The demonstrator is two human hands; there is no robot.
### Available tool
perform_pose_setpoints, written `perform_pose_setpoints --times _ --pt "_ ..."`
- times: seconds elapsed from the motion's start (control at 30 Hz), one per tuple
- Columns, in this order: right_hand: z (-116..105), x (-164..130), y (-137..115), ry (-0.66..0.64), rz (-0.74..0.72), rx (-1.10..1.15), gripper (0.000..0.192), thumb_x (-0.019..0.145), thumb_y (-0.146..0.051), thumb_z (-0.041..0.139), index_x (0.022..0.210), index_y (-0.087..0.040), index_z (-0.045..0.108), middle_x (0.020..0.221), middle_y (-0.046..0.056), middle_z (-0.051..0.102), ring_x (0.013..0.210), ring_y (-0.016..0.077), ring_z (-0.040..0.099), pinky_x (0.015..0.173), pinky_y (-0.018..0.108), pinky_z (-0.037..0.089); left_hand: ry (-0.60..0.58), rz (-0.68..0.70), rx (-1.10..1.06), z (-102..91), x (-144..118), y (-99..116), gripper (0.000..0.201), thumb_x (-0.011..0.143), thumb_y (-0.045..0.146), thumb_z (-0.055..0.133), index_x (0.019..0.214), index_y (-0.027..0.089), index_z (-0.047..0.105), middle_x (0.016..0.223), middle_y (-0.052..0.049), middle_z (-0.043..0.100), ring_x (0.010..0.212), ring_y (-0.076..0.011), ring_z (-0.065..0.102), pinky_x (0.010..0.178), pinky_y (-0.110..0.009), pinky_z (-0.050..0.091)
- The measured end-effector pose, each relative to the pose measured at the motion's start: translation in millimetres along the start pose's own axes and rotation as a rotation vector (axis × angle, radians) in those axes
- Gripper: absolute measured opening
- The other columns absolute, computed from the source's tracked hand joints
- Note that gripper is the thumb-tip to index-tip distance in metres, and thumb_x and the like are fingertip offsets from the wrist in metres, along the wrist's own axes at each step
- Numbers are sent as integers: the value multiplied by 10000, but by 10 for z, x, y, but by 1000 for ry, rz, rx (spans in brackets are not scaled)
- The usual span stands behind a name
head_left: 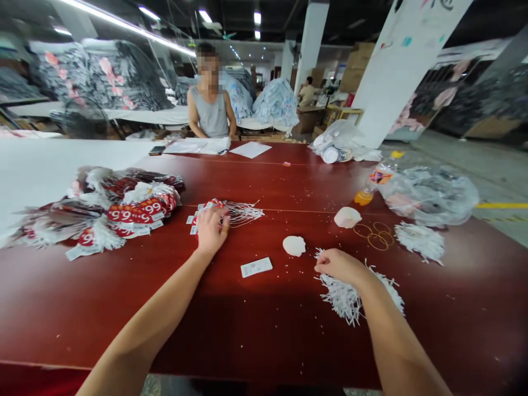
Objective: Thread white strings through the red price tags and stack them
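My left hand (210, 230) rests on a small stack of red-and-white price tags (206, 209) whose white strings (243, 212) fan out to the right. My right hand (339, 264) is closed over the edge of a pile of white string loops (344, 300) on the dark red table (264, 319). A single white label (256, 267) lies between the two hands. Two crumpled white paper scraps (294, 245) (347, 217) sit just beyond the right hand.
A big heap of strung red tags (119, 212) lies at the left. At the right are rubber bands (377, 234), another string pile (421, 241), a bottle (369, 190) and plastic bags (431, 195). A person in a grey vest (210, 113) stands at the far edge.
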State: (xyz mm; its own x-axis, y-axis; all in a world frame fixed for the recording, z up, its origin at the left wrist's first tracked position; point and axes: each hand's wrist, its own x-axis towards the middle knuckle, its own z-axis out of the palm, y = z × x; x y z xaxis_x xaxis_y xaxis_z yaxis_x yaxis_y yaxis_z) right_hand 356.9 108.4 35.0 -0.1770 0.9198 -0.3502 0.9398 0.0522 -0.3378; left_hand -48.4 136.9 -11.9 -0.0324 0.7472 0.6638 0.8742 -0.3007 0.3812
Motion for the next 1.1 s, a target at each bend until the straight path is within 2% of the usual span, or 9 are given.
perform_pose_setpoints --times 0.1,0.2,0.37,0.53,0.6,0.7,0.83,0.97,1.1 --pt "57 14 28 8 -88 17 147 808 -357 629 775 -262 736 723 12 713 608 180 622 546 264 348 -183 185 -87 76 -107 512 230 995 372 520 982 232 701 974 -42 699 937 -192 614 944 -360 444" --pt "131 -63 67 41 -192 58 101 760 -346 693 812 -277 747 786 16 723 613 177 623 529 255 330 -408 333 -245 307 -130 1061 192 982 374 561 1005 264 718 980 -39 703 919 -176 628 897 -331 459" --pt "210 -215 -55 4 -256 -37 86 738 -262 679 660 -258 715 704 20 704 615 190 600 539 272 303 -596 284 -168 709 40 1574 405 750 547 799 1009 246 719 1052 -55 691 970 -224 638 894 -339 478" --pt "194 -473 -442 98 -508 169 57 758 -193 621 745 -239 651 745 -9 687 671 165 578 619 267 376 -678 268 -13 811 134 1663 209 821 485 713 834 277 718 900 2 709 892 -225 651 831 -361 464" --pt "237 -552 -575 4 -603 297 53 779 -197 613 778 -236 648 768 -21 678 701 152 576 645 250 401 -625 274 22 856 101 1714 192 863 423 643 804 250 703 872 -10 707 868 -226 650 822 -372 456" --pt "337 -556 -673 -200 -595 458 83 775 -205 625 813 -222 697 752 -16 666 667 140 559 598 233 399 -530 217 71 910 51 1816 178 853 362 638 812 194 680 903 -62 702 867 -241 642 835 -391 449" --pt "390 -460 -622 -397 -545 759 168 788 -247 641 927 -189 717 746 -3 678 570 115 550 548 225 419 -435 220 -23 639 -23 1813 155 885 337 646 842 189 654 931 -64 695 908 -236 628 847 -386 436" --pt "354 -411 -582 -251 -507 735 177 838 -356 658 795 -186 683 733 5 693 493 105 549 533 238 419 -299 41 -302 95 -325 1562 103 927 309 617 922 207 627 865 -19 683 782 -163 613 769 -303 450" --pt "420 -377 -669 127 -659 429 268 950 -382 532 822 -222 705 815 27 711 734 183 649 715 281 460 -264 -198 -527 -153 -658 1334 110 952 302 583 953 194 607 874 -15 672 740 -130 600 696 -241 465"
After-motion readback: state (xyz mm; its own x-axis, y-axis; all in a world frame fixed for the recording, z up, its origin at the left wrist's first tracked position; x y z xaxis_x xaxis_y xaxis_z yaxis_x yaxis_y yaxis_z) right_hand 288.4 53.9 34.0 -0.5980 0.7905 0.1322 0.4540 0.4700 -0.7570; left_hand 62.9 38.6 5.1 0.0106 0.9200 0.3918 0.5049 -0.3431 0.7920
